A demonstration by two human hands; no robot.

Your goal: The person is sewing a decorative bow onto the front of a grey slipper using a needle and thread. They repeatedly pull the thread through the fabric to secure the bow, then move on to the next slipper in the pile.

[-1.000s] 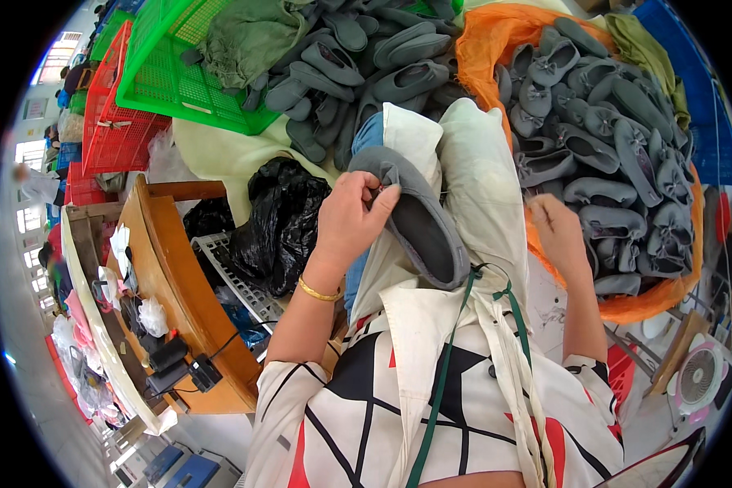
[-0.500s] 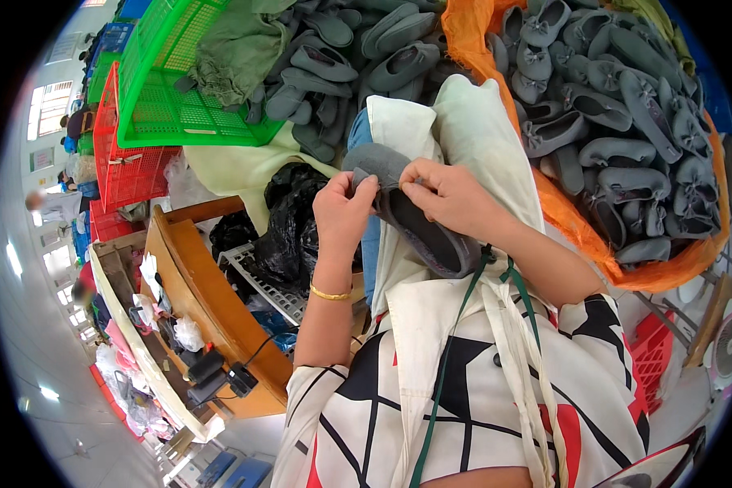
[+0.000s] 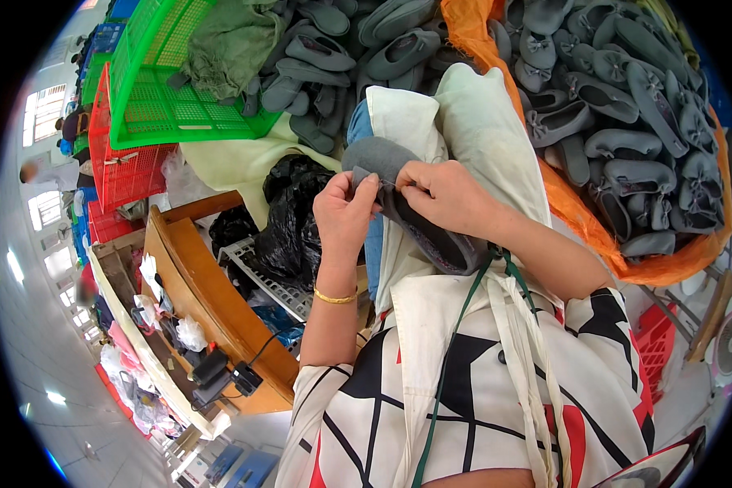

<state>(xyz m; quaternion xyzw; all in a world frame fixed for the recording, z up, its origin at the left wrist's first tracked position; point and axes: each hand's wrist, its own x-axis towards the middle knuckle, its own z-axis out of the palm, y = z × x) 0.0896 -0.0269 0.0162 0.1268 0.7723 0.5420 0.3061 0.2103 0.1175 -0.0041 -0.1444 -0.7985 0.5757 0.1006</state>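
A grey cloth flat shoe (image 3: 378,153) lies across my lap, its rounded toe pointing away from me and its dark opening toward me. My left hand (image 3: 346,213) grips the shoe's left side near the front of the opening, with the thumb pressed on a small grey flap of cloth. From the right, my right hand (image 3: 451,199) comes over the opening with thumb and forefinger pinched together close to the left thumb. Whatever sits in that pinch is too small to make out. Under the shoe is a white cloth (image 3: 403,118) covering my legs.
Many grey shoes fill an orange sack (image 3: 594,244) at right; more lie in a heap (image 3: 321,49) ahead beside a tilted green crate (image 3: 195,122). Red crates (image 3: 130,175), a black plastic bag (image 3: 293,215) and a wooden desk (image 3: 211,301) with an open drawer are at left.
The view has shifted slightly. My right hand's fingers have curled in more and stay close to the left thumb; the left hand keeps its hold on the shoe.
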